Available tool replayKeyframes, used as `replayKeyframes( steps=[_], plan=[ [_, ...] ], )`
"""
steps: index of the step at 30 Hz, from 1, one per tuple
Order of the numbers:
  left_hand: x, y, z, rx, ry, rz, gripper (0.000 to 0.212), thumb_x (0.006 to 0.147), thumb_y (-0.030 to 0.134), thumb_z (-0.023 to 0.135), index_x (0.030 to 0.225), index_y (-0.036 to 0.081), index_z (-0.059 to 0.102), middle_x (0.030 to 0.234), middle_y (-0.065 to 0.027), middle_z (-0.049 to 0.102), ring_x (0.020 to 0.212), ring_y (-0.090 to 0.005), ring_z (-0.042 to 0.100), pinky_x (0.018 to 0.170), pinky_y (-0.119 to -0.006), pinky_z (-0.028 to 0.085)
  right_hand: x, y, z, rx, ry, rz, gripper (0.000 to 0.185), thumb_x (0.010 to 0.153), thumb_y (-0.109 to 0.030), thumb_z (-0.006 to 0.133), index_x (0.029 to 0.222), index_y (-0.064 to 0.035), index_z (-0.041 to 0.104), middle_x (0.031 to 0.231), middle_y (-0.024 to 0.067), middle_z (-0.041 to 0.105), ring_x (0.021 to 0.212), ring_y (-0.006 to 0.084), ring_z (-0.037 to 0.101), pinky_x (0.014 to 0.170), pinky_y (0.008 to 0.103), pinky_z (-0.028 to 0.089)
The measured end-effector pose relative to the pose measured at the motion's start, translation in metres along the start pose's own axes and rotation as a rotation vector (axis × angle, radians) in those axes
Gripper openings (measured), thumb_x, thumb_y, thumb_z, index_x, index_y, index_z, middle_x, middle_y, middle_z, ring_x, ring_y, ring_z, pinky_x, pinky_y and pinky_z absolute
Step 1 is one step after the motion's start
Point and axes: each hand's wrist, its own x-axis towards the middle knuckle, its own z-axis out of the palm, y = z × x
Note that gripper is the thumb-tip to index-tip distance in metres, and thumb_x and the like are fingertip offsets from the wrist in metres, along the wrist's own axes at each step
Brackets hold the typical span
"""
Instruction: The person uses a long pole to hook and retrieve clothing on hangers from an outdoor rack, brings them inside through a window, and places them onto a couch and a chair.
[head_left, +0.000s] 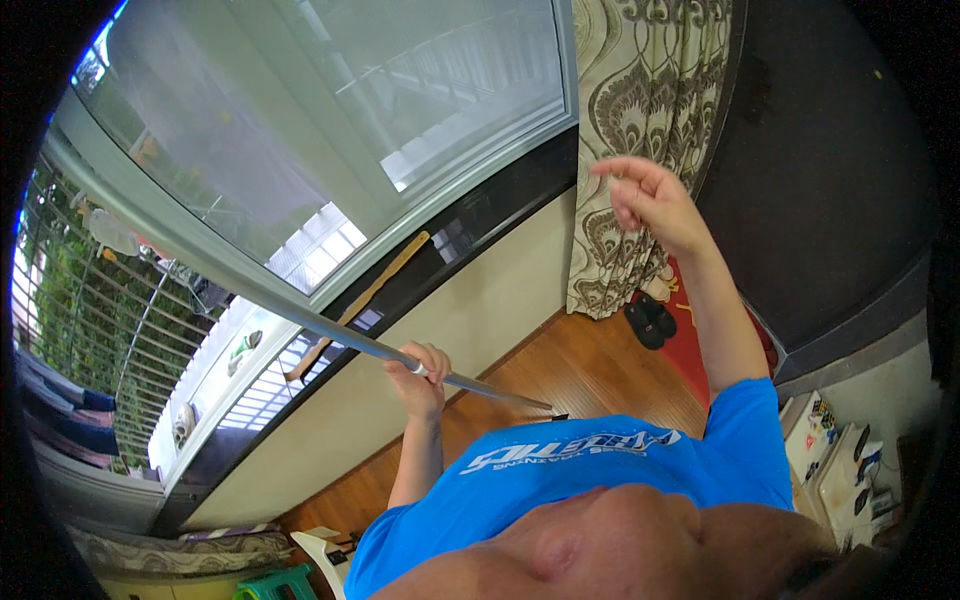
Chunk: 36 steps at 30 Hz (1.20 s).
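Note:
My left hand (420, 375) is closed around a long grey metal pole (352, 339), close to a pale ring on it. The pole slants from the upper left, across the window opening, down toward the wooden floor. My right hand (652, 202) is raised in front of the patterned curtain (637, 97), its index finger stretched out and its other fingers partly bent, holding nothing. Behind the pole, a long, thin wooden implement with a wavy edge (386, 274) lies along the glossy black windowsill (480, 206).
A sliding glass window (450, 90) stands ahead. Beyond its opening are railing bars (142, 330), shoes (244, 349) and hanging clothes (67, 409). Black slippers (650, 322) lie by a red mat (690, 352). A green plastic stool (281, 583) is at lower left, cluttered white furniture (832, 465) at right.

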Motion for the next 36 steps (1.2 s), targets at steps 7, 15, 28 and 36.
replayKeyframes(
  steps=[7,15,28,36],
  plan=[
    [0.014,-0.005,0.031,0.110,0.130,0.038,0.064,0.079,0.070,0.033,0.059,0.009,0.038,0.045,0.0005,0.034,0.040,-0.0091,0.032,0.043,-0.023,0.030,0.094,-0.010,-0.059,-0.075,-0.097,-0.047,0.045,0.092,-0.033,0.045,0.127,-0.0049,0.042,0.078,0.0018,0.057,0.056,0.0036,0.048,0.048,0.0158,0.039],
    [0.074,-0.009,0.039,0.113,0.131,0.167,0.062,0.082,0.067,0.031,0.059,0.010,0.038,0.044,0.0010,0.035,0.038,-0.0083,0.032,0.040,-0.022,0.029,0.221,0.009,-0.134,0.185,-0.323,-0.079,0.077,0.085,-0.061,0.036,0.133,-0.0011,0.029,0.099,0.0137,0.060,0.062,0.0080,0.056,0.054,0.0187,0.046],
    [0.171,-0.040,0.006,0.068,0.156,0.446,0.064,0.082,0.067,0.029,0.058,0.009,0.040,0.043,-0.0004,0.035,0.034,-0.0097,0.030,0.037,-0.022,0.026,0.278,0.014,-0.333,-0.131,-0.068,-0.063,0.081,0.081,-0.057,0.050,0.139,-0.0100,0.019,0.128,0.0200,0.042,0.105,0.0266,0.055,0.069,0.0250,0.052],
    [0.156,-0.070,-0.072,0.062,0.164,0.439,0.062,0.084,0.065,0.028,0.058,0.010,0.038,0.042,0.0005,0.033,0.032,-0.0084,0.027,0.035,-0.019,0.025,0.273,0.040,-0.340,-0.177,-0.024,-0.163,0.075,0.086,-0.052,0.044,0.138,-0.0058,0.019,0.133,0.0166,0.038,0.105,0.0189,0.055,0.069,0.0207,0.053]
  ],
)
